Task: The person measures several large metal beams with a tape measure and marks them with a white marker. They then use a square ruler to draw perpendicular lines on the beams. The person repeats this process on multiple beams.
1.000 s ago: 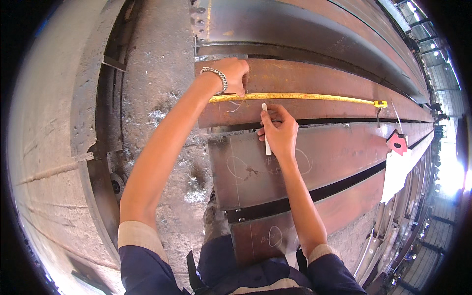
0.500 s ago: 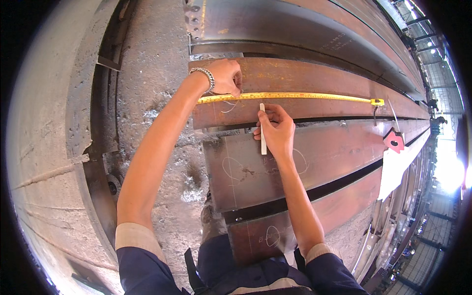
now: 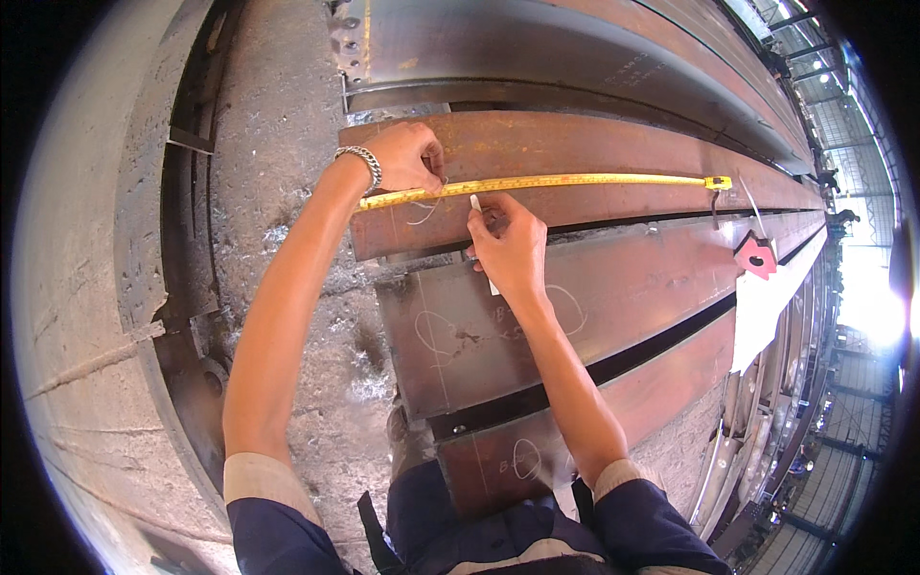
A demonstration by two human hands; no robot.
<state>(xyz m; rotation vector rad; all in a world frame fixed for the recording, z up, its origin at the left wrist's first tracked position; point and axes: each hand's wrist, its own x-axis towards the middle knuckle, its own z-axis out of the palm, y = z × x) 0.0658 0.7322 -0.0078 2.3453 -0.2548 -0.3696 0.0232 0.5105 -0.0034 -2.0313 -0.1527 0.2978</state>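
Note:
A yellow tape measure [image 3: 575, 179] lies stretched along a rusty brown steel beam [image 3: 537, 144], its case at the far right end. My left hand [image 3: 404, 158], with a chain bracelet at the wrist, has its fingertips pinched together at the tape blade near the beam's left end. My right hand [image 3: 513, 240] is closed around a slim white marking chalk stick [image 3: 475, 202]. The stick's upper tip points at the blade's lower edge; whether it touches cannot be told. Part of the stick is hidden by my fingers. A curved white mark shows below the blade, between the hands.
A nearer steel beam [image 3: 441, 335] bears chalk circles and writing. Dark gaps separate the beams. On the right lie a pink magnet-like block with a hole [image 3: 756, 255] and a white paper sheet [image 3: 762, 321]. A rough concrete floor [image 3: 278, 144] runs along the left.
My right hand has moved up and left, bringing the chalk stick's tip closer to the tape blade. My left hand stays at the blade. The whole view has shifted slightly.

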